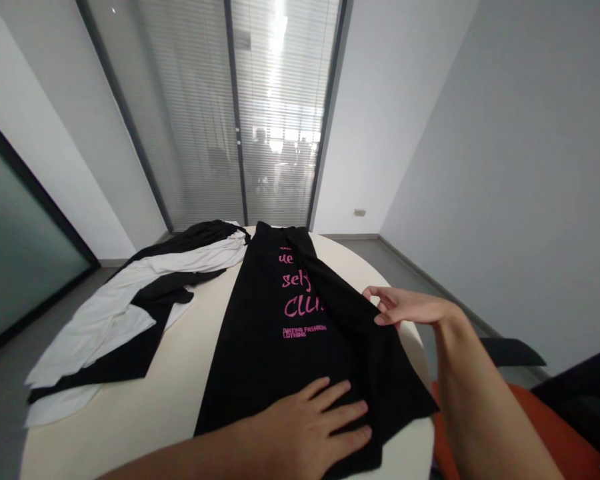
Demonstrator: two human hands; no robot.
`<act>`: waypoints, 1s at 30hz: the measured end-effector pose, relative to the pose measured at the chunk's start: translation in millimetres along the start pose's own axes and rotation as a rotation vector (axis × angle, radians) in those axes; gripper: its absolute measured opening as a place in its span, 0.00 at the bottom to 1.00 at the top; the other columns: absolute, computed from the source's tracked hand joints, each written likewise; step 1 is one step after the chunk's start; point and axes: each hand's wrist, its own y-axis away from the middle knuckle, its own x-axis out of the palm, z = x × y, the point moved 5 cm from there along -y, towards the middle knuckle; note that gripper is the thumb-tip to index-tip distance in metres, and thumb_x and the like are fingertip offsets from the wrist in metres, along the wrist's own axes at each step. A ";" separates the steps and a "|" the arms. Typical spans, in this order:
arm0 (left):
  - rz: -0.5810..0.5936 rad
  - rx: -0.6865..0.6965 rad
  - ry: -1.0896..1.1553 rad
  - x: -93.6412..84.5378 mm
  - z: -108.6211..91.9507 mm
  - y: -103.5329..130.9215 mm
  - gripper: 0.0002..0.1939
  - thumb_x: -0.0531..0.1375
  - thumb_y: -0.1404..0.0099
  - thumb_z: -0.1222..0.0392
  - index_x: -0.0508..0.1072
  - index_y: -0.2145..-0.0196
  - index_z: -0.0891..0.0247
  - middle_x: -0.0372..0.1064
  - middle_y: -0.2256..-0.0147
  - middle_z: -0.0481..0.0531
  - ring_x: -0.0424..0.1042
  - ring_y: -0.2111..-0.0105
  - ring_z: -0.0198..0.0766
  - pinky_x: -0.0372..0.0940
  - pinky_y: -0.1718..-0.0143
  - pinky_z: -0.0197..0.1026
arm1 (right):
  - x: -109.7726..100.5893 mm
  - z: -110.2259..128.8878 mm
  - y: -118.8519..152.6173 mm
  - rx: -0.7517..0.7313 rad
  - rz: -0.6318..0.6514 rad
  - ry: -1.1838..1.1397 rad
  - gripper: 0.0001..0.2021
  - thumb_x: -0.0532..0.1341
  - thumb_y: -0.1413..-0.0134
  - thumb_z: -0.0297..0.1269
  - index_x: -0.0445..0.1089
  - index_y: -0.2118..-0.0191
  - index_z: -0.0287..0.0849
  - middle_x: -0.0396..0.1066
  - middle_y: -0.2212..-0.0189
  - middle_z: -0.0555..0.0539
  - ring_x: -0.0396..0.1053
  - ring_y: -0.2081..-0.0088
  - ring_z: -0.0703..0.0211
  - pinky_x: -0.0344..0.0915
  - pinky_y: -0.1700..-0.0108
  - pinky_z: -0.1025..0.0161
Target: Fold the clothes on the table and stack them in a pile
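Observation:
A black T-shirt (260, 333) with pink lettering lies lengthwise on the table, its hem toward me. Its right side is folded over in a long flap that covers part of the print. My left hand (313, 423) rests flat on the near part of the shirt, fingers spread. At the right, my right hand (397, 308) pinches the outer edge of the flap between thumb and fingers. The flap's near corner spreads out toward the table's right edge.
Black and white garments (125, 313) lie in a loose pile along the left of the round cream table (180, 400). An orange chair seat (535, 427) is at the lower right. Beyond the table stands a glass partition (195, 133) with blinds.

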 end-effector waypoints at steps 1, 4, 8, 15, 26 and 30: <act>0.003 -0.022 -0.012 3.1 1.9 -0.1 0.30 0.47 0.24 0.53 0.49 0.29 0.63 0.43 0.29 0.60 0.40 0.30 0.59 0.44 0.33 0.61 | 0.1 3.0 3.3 -0.015 -0.003 -0.011 0.32 0.71 0.54 0.53 0.56 0.52 0.43 0.67 0.77 0.56 0.68 0.77 0.63 0.65 0.77 0.69; -0.001 -0.090 -0.003 10.1 7.4 -1.9 0.36 0.50 0.26 0.48 0.45 0.29 0.66 0.40 0.29 0.65 0.38 0.30 0.61 0.43 0.33 0.62 | 2.1 8.7 9.9 -0.022 -0.010 -0.038 0.32 0.69 0.51 0.55 0.53 0.50 0.46 0.65 0.77 0.58 0.67 0.79 0.65 0.65 0.78 0.69; 0.008 -0.113 0.045 9.7 8.4 -4.6 0.41 0.52 0.29 0.43 0.46 0.29 0.70 0.39 0.29 0.67 0.35 0.29 0.61 0.42 0.32 0.61 | 8.4 12.5 13.2 -0.023 -0.013 0.006 0.23 0.64 0.44 0.56 0.59 0.53 0.45 0.63 0.73 0.55 0.66 0.76 0.67 0.65 0.76 0.71; -0.001 -0.108 0.060 -0.5 3.0 -2.4 0.39 0.53 0.29 0.45 0.48 0.29 0.69 0.41 0.30 0.66 0.34 0.29 0.60 0.41 0.32 0.61 | 22.2 -9.7 12.4 -0.034 0.052 0.124 0.38 0.77 0.65 0.43 0.59 0.49 0.45 0.64 0.62 0.53 0.65 0.68 0.67 0.62 0.73 0.73; 0.053 -0.005 0.083 -2.2 -0.2 -2.0 0.38 0.55 0.30 0.50 0.47 0.29 0.62 0.44 0.29 0.59 0.39 0.29 0.58 0.39 0.32 0.65 | 28.4 -14.5 36.6 0.086 0.120 -0.046 0.53 0.74 0.57 0.39 0.42 0.30 0.48 0.74 0.61 0.48 0.75 0.69 0.61 0.70 0.72 0.71; 0.086 0.034 0.094 1.5 0.1 -2.1 0.38 0.55 0.30 0.50 0.46 0.28 0.59 0.44 0.29 0.56 0.37 0.30 0.61 0.39 0.34 0.70 | 27.6 5.8 39.7 0.095 0.111 0.036 0.42 0.71 0.50 0.43 0.52 0.33 0.48 0.71 0.71 0.54 0.71 0.79 0.66 0.69 0.77 0.71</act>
